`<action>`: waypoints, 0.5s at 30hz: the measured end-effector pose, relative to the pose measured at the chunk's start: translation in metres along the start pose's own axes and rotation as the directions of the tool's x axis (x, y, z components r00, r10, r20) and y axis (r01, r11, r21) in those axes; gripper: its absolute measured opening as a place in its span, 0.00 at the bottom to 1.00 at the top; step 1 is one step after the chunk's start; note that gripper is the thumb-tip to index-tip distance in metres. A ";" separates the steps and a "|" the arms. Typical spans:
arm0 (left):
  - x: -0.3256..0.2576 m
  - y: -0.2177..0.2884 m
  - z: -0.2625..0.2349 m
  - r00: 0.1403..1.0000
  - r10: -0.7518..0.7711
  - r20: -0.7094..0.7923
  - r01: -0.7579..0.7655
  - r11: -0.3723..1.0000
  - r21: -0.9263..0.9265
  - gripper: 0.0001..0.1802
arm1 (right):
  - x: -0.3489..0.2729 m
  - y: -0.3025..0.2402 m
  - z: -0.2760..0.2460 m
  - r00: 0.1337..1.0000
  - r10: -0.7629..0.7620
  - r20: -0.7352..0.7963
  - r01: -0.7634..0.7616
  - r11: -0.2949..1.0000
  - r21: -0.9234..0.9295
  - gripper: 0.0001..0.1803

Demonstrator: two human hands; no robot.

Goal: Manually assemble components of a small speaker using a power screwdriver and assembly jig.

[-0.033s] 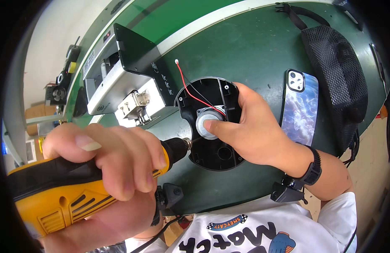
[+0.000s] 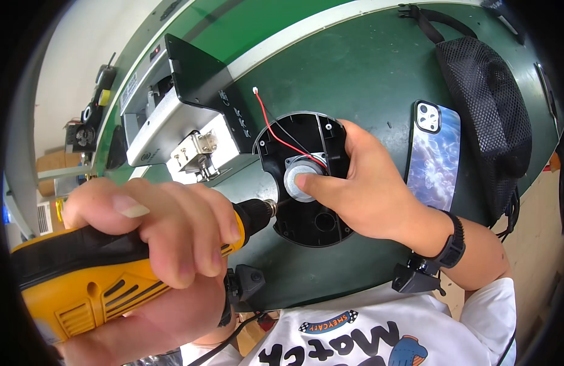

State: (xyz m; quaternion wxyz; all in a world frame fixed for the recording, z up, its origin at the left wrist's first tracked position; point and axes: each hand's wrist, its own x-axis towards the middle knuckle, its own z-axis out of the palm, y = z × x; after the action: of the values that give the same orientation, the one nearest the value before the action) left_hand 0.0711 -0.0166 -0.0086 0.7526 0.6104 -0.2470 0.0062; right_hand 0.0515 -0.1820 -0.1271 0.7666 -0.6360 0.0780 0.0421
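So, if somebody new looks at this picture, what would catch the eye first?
Most likely the yellow drill, large at the lower left in the left hand, its tip at a round black plastic part on the green table. The right hand presses a silver disc with red and black wires in the middle of that part. A phone lies face down to the right.

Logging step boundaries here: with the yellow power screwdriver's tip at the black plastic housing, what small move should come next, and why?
Probably drive the bit in. The left hand aims the yellow power screwdriver at the black plastic housing, while the right hand presses the round silver motor in place.
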 end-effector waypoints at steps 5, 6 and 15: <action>-0.005 0.004 0.002 0.997 0.077 -0.020 -0.077 0.997 -0.024 0.47 | -0.002 -0.005 0.007 1.000 -0.015 0.015 0.016 0.998 -0.057 0.27; -0.006 0.004 0.003 0.997 0.080 -0.019 -0.081 0.996 -0.026 0.47 | -0.001 -0.004 0.008 1.000 -0.016 0.016 0.017 0.998 -0.066 0.28; -0.015 0.000 0.008 0.989 0.145 -0.001 -0.145 0.989 0.031 0.44 | -0.006 -0.007 0.010 1.000 -0.009 -0.018 0.009 1.000 0.026 0.30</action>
State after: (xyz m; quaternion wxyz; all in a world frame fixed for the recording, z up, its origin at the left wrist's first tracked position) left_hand 0.0550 -0.0191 -0.0132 0.7409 0.6025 -0.2893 0.0656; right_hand 0.0476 -0.1731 -0.1178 0.7741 -0.6268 0.0826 0.0318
